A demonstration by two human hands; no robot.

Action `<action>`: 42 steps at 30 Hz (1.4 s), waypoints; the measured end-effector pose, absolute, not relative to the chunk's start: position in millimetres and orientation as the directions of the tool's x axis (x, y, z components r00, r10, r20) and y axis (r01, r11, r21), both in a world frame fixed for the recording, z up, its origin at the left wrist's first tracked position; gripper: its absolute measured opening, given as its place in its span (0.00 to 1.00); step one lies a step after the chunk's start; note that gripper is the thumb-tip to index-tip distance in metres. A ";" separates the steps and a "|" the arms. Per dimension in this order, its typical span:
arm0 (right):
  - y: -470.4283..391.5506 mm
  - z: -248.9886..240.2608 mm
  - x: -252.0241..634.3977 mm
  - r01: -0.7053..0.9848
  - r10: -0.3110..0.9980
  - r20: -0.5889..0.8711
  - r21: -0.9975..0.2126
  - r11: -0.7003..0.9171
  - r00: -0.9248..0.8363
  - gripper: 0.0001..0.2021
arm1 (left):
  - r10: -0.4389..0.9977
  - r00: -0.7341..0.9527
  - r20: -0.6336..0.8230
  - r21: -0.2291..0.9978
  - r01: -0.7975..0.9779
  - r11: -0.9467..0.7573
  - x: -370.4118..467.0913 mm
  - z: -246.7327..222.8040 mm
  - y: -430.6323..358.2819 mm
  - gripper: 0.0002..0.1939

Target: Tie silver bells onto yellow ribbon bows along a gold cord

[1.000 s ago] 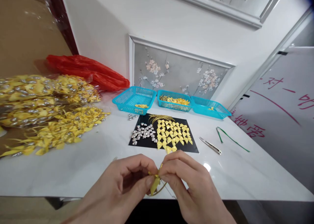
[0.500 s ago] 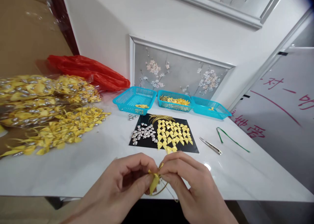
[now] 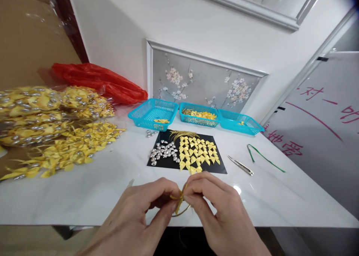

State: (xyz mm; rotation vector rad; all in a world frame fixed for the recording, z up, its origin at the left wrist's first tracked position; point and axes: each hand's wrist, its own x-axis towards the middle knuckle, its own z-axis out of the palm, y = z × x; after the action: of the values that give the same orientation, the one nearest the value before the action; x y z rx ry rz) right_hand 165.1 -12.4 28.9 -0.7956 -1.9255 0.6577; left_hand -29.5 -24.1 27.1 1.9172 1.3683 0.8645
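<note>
At the table's front edge, my left hand [image 3: 146, 211] and my right hand [image 3: 221, 207] meet, fingertips pinched on a small yellow ribbon bow [image 3: 178, 203]. A thin gold cord [image 3: 182, 212] curves below the bow between both hands. Just beyond them lies a black mat [image 3: 221, 167] holding rows of yellow bows [image 3: 196, 151], silver beads [image 3: 164, 151] on its left part and gold cords [image 3: 183, 134] along its back edge. The fingertips partly hide the bow.
Three blue baskets [image 3: 153, 113] with yellow pieces stand at the back. Bagged and loose yellow ribbon pieces [image 3: 64, 147] with silver beads heap up at left, near a red bag [image 3: 101, 82]. Small scissors or snips [image 3: 240, 165] and a green ribbon [image 3: 265, 158] lie right.
The bow has turned between my fingertips and shows narrower. The thin loose strand that hung below my right fingers no longer shows there. Both hands stay in nearly the same place.
</note>
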 end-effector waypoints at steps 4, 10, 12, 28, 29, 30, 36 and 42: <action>-12.3 27.2 165.1 0.278 0.751 0.560 -0.703 0.654 -0.351 0.09 | 0.959 0.256 0.125 0.804 0.540 -0.249 -28.1 28.3 -23.0 0.10; -14.6 27.2 164.6 0.303 0.723 0.589 -0.659 0.688 -0.361 0.09 | 0.962 0.245 0.124 0.879 0.422 -0.221 -23.2 33.8 -23.2 0.09; -15.4 28.2 163.6 0.300 0.714 0.606 -0.649 0.699 -0.351 0.10 | 0.962 0.240 0.134 0.906 0.363 -0.217 -20.6 37.2 -22.0 0.09; -18.9 26.8 160.6 0.396 0.682 0.653 -0.560 0.728 -0.329 0.12 | 0.981 0.174 0.087 0.943 0.303 -0.137 -18.0 34.8 -21.9 0.09; -19.2 26.8 160.4 0.399 0.676 0.661 -0.552 0.732 -0.327 0.12 | 0.982 0.177 0.070 0.955 0.272 -0.117 -17.4 36.8 -20.6 0.09; -19.2 26.7 160.0 0.401 0.669 0.668 -0.543 0.738 -0.326 0.12 | 0.982 0.182 0.052 0.966 0.241 -0.096 -17.1 38.9 -19.1 0.09; -14.7 31.8 161.3 0.373 0.687 0.632 -0.577 0.726 -0.359 0.12 | 0.972 0.236 -0.006 0.991 0.130 -0.025 -19.0 44.2 -12.1 0.10; -10.5 31.2 183.5 0.245 0.838 0.533 -0.802 0.545 -0.120 0.08 | 0.982 0.177 -0.071 0.994 0.097 0.054 -25.7 41.2 -13.4 0.09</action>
State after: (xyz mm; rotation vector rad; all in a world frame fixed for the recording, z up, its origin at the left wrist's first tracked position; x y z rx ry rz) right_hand 183.5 -10.5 31.2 -0.9261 -1.6550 0.6569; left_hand -25.7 -13.4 41.2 1.3094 1.1689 0.9846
